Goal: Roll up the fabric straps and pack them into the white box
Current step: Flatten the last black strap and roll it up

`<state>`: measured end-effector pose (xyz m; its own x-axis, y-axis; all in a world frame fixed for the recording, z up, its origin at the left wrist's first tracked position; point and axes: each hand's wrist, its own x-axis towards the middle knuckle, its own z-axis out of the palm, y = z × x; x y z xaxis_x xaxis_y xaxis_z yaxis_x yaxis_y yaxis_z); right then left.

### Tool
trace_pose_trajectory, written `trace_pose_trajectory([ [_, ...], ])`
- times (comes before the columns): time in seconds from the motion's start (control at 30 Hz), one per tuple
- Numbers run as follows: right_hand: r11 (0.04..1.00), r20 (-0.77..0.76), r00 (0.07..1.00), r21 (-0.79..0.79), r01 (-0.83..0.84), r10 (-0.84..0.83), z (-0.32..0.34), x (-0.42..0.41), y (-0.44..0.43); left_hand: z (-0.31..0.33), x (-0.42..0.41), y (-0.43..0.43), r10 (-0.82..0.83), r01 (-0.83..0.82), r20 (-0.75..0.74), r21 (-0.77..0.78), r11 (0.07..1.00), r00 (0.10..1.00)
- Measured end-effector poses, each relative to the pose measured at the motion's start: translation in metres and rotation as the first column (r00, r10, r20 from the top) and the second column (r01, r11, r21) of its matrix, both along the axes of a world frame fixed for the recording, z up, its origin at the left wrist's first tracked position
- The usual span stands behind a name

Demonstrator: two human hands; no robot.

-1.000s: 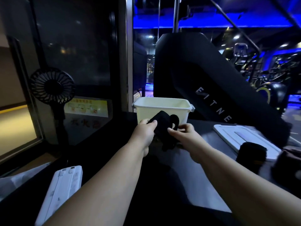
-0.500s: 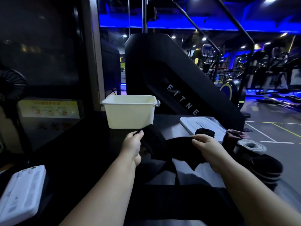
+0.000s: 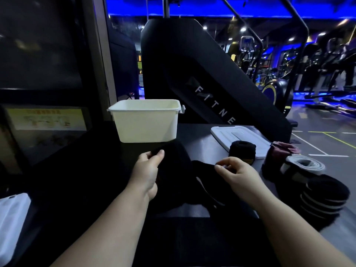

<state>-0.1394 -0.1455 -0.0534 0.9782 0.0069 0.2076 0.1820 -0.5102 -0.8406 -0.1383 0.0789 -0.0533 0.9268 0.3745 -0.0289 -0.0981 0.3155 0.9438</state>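
Note:
A black fabric strap (image 3: 178, 170) is spread between my two hands above the dark table, just in front of the white box (image 3: 146, 124). My left hand (image 3: 147, 171) pinches its left end between thumb and fingers. My right hand (image 3: 238, 173) pinches the other end, fingers curled. The strap sags and trails down toward me. The box stands open; its inside is hidden from this angle. A rolled black strap (image 3: 242, 151) stands to the right, by the box's lid (image 3: 238, 136).
At the right edge lie a maroon roll (image 3: 283, 151), a black-and-white roll (image 3: 302, 166) and a big black roll (image 3: 325, 197). A white flat object (image 3: 11, 218) sits at the near left. A dark panel and black gym machine stand behind the table.
My hands have drawn apart and lowered, stretching out the strap that was bunched by the box. The view has swung right, bringing the rolls at the right into sight.

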Motion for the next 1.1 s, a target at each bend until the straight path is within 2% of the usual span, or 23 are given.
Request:
trace_pose_trajectory([
  [0.1, 0.999, 0.041, 0.999, 0.037, 0.0, -0.002, 0.002, -0.003, 0.001, -0.002, -0.011, -0.018, -0.108, 0.106, 0.026, 0.087, 0.991, 0.994],
  [0.2, 0.986, -0.003, 0.995, 0.133, -0.098, 0.1, 0.006, -0.013, 0.005, -0.004, -0.018, -0.031, -0.173, 0.163, 0.052, 0.162, 0.973, 0.984],
  [0.27, 0.981, -0.005, 0.989, 0.129, -0.147, 0.149, 0.009, -0.02, 0.007, -0.004, -0.022, -0.037, -0.218, 0.2, 0.069, 0.202, 0.959, 0.974],
  [0.37, 0.98, 0.014, 0.988, 0.125, -0.153, 0.152, 0.008, -0.023, 0.007, -0.001, -0.029, -0.044, -0.314, 0.29, 0.101, 0.199, 0.936, 0.944],
  [0.6, 0.948, 0.032, 0.987, 0.277, -0.157, 0.155, 0.012, -0.028, 0.011, 0.0, -0.038, -0.052, -0.461, 0.412, 0.143, 0.274, 0.869, 0.876],
  [0.7, 0.919, 0.022, 0.992, 0.375, -0.122, 0.122, 0.014, -0.028, 0.012, 0.001, -0.042, -0.052, -0.527, 0.455, 0.124, 0.367, 0.811, 0.841],
  [0.8, 0.91, 0.011, 0.997, 0.409, -0.071, 0.073, 0.012, -0.026, 0.013, 0.005, -0.047, -0.055, -0.604, 0.499, 0.115, 0.454, 0.738, 0.789],
  [0.97, 0.893, -0.027, 0.998, 0.447, -0.045, 0.064, 0.01, -0.023, 0.012, 0.009, -0.048, -0.054, -0.573, 0.465, 0.107, 0.475, 0.747, 0.812],
  [1.1, 0.892, -0.013, 0.996, 0.447, -0.071, 0.086, 0.01, -0.024, 0.011, -0.003, -0.037, -0.049, -0.411, 0.309, 0.085, 0.526, 0.792, 0.908],
])
